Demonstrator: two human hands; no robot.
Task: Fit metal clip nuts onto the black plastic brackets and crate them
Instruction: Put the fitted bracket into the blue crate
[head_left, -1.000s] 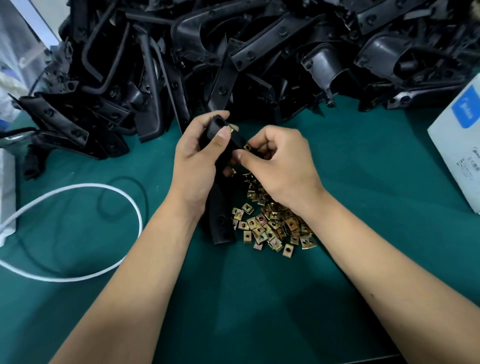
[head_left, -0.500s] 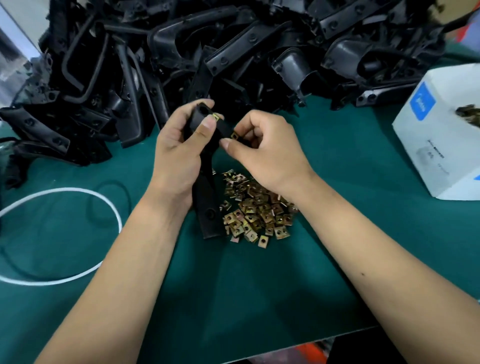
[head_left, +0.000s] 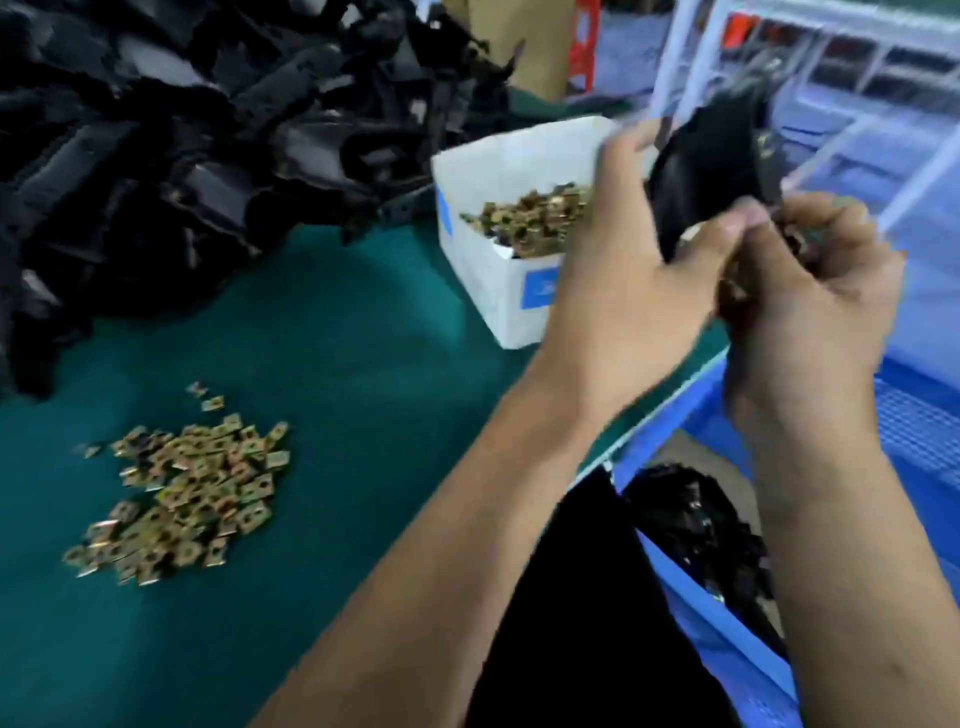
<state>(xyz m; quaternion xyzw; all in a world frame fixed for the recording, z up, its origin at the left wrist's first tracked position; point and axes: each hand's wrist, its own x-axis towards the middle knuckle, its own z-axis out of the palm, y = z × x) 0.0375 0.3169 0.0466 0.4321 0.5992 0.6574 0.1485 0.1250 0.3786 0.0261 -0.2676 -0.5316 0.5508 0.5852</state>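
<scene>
Two hands: both raised at the right of the scene, over the counter's right edge and above the blue crate; the view is motion-blurred
Left hand (head_left: 623, 291): fingers and thumb curled round the black plastic bracket (head_left: 711, 161), gripping its lower part
Right hand (head_left: 810, 301): fingers curled in close against the bracket's lower right side; through the blur it is unclear whether they pinch a clip nut or the bracket itself
Bracket: held aloft and tilted, its upper end reaching toward the white frame at far right; a small brass-coloured piece shows on its right edge
Loose clip nuts (head_left: 182, 493): a scattered heap lying on the green counter (head_left: 337, 364) at near left, well apart from the hands
White box (head_left: 498, 291): stands on the counter just left of the left hand, open-topped and holding more clip nuts
Bracket pile (head_left: 182, 130): a large black heap along the far left of the counter
Blue crate (head_left: 737, 634): beside the counter at near right, with black brackets lying inside
</scene>
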